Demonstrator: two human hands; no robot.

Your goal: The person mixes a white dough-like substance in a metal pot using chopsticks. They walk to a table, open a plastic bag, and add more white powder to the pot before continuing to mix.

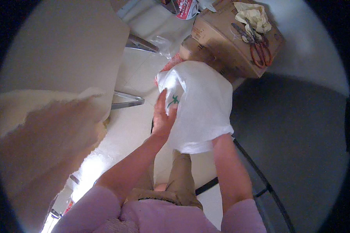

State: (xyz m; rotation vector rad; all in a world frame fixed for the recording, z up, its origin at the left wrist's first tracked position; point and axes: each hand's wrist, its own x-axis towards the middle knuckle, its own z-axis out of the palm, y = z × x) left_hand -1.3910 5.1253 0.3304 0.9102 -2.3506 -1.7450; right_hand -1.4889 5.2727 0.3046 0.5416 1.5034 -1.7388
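A white woven bag [202, 102] with a small green mark [174, 100] hangs in front of my legs. My left hand [164, 115] grips its left side, thumb and fingers on the fabric. At the lower right the bag's edge lies over my right wrist, and my right forearm [233, 169] reaches up into it. The right hand itself is hidden by the cloth. What the bag holds, if anything, cannot be seen.
Cardboard boxes [218, 43] stand beyond the bag, with red-handled scissors [258, 48] and crumpled yellowish material [255, 16] on top. A pale tabletop [75, 52] carrying brown material [52, 139] is at left. Red netting [173, 61] and clear plastic [163, 45] lie past the bag.
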